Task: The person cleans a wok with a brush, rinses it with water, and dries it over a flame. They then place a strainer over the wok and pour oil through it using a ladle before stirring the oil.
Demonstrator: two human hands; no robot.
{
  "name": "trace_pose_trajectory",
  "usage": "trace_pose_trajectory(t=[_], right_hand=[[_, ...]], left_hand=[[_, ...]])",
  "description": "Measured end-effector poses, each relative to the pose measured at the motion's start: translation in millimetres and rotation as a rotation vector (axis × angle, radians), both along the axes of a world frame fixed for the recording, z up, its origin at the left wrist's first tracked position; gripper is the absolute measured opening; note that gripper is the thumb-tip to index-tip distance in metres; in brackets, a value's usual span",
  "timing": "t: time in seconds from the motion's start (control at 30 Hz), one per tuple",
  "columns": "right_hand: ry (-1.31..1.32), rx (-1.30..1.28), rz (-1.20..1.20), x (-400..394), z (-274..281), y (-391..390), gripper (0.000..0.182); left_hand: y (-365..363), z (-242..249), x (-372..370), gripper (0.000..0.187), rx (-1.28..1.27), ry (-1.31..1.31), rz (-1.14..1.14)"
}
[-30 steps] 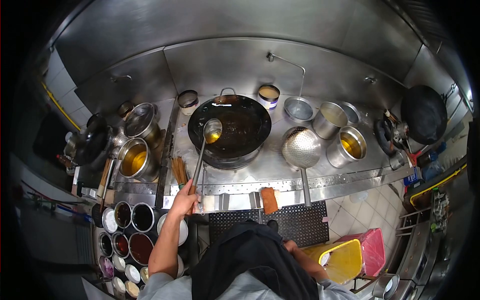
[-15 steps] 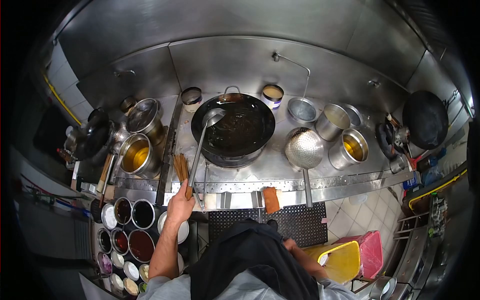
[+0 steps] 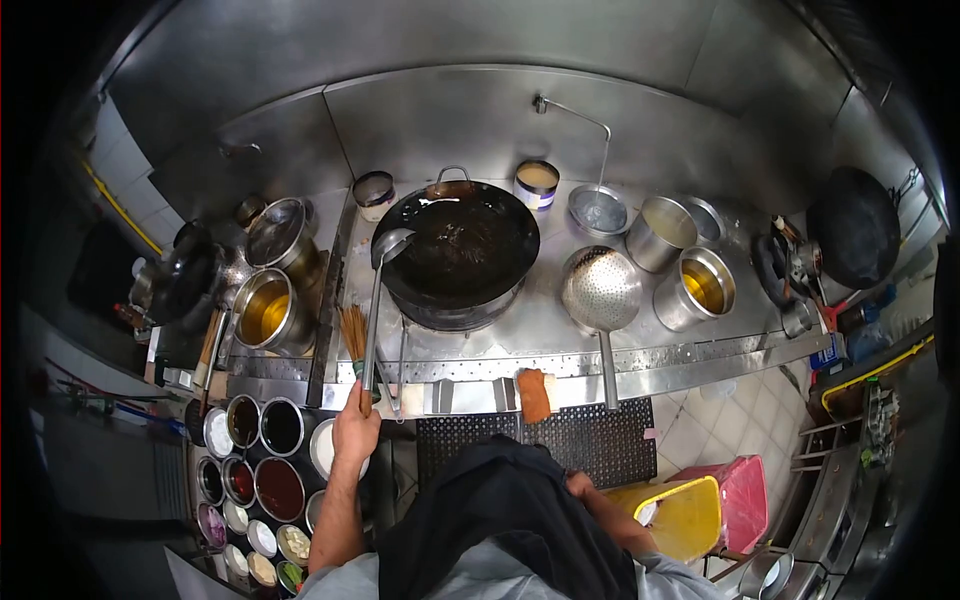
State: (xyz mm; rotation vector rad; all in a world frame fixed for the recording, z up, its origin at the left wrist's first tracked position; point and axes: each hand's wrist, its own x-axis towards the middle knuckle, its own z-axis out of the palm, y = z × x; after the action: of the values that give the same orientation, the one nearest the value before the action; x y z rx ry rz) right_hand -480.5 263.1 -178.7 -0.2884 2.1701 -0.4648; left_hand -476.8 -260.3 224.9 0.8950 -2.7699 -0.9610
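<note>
Left hand [image 3: 355, 432] is closed around the lower end of the long ladle [image 3: 374, 315] handle, at the front edge of the steel range [image 3: 560, 340]. The handle runs up and away from the hand; the ladle bowl sits at the left rim of the black wok [image 3: 462, 250], partly over it. Whether the bowl touches the rim cannot be told. Bowl contents are not readable at this size.

The wok holds a dark, glossy liquid; its depth is unclear. Just left of the ladle handle lies a bamboo brush [image 3: 352, 335], its lower end hidden near the hand.

Right hand [image 3: 580, 487]: only a small part shows beside the dark apron [image 3: 500, 520], low by the body. Fingers are hidden, so its grip cannot be told.

A perforated strainer [image 3: 602, 290] rests right of the wok. An oil pot [image 3: 266, 312] stands to the left. Seasoning bowls [image 3: 262, 470] crowd the lower left, some cut off by the frame edge and the forearm.
</note>
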Motion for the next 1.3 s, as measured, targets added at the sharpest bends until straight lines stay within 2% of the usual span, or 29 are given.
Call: trace_pose_trajectory(t=[0.07,0.1,0.2,0.37,0.47,0.53,0.57,0.63,0.7,0.73,0.8,0.9,0.93,0.97,1.03,1.1,1.17,1.2,1.27,1.3], right_hand=[[-0.05,0.034,-0.145,-10,83,-11,0.046],[-0.07,0.049,-0.219,-18,142,-24,0.045],[0.045,-0.014,-0.293,-24,149,1,0.045],[-0.029,-0.027,-0.466,-35,160,42,0.042],[-0.039,-0.077,-0.562,-23,135,75,0.038],[-0.035,-0.088,-0.631,-8,114,107,0.036],[-0.086,-0.123,-0.675,-1,108,117,0.035],[-0.137,-0.157,-0.738,13,116,131,0.035],[-0.207,-0.153,-0.887,22,137,141,0.034],[-0.208,-0.153,-0.894,30,123,152,0.034],[0.029,-0.168,-0.533,53,89,174,0.034],[-0.094,-0.18,-0.494,76,40,201,0.039],[-0.178,-0.195,-0.493,76,32,210,0.041],[-0.151,-0.148,-0.565,68,66,203,0.043],[-0.119,-0.151,-0.575,58,68,208,0.041],[-0.087,-0.153,-0.583,48,72,210,0.04],[-0.213,-0.342,-1.044,31,92,203,0.036],[-0.214,-0.338,-1.033,21,111,196,0.036],[-0.388,-0.178,-1.083,3,143,184,0.04],[-0.219,-0.332,-0.878,10,113,194,0.036]], left_hand=[[8,-7,-7,0.066,-0.122,0.021,-0.017],[20,-1,-14,0.066,-0.112,0.005,0.001],[58,13,-46,0.066,-0.093,0.048,-0.005],[129,57,-150,0.065,0.061,0.14,-0.157],[174,61,-236,0.063,0.065,0.236,-0.259],[211,55,-337,0.063,-0.027,0.374,-0.388],[232,88,-357,0.062,0.085,0.25,-0.451],[264,81,-411,0.062,-0.08,0.144,-0.36],[297,77,-421,0.063,-0.075,0.182,-0.378],[312,77,-419,0.064,-0.077,0.213,-0.377],[345,73,-400,0.068,-0.009,0.21,-0.44],[399,37,-370,0.065,-0.05,0.193,-0.588],[418,21,-359,0.063,0.029,0.218,-0.627],[434,18,-350,0.063,0.048,0.179,-0.68],[461,-17,-352,0.065,0.033,0.16,-0.776],[484,-23,-346,0.065,0.026,0.088,-0.799],[502,-31,-342,0.065,0.017,0.013,-0.818],[508,-39,-343,0.063,0.059,0.026,-0.829],[515,-50,-343,0.061,0.095,0.042,-0.817],[516,-55,-343,0.062,0.073,-0.001,-0.863]])
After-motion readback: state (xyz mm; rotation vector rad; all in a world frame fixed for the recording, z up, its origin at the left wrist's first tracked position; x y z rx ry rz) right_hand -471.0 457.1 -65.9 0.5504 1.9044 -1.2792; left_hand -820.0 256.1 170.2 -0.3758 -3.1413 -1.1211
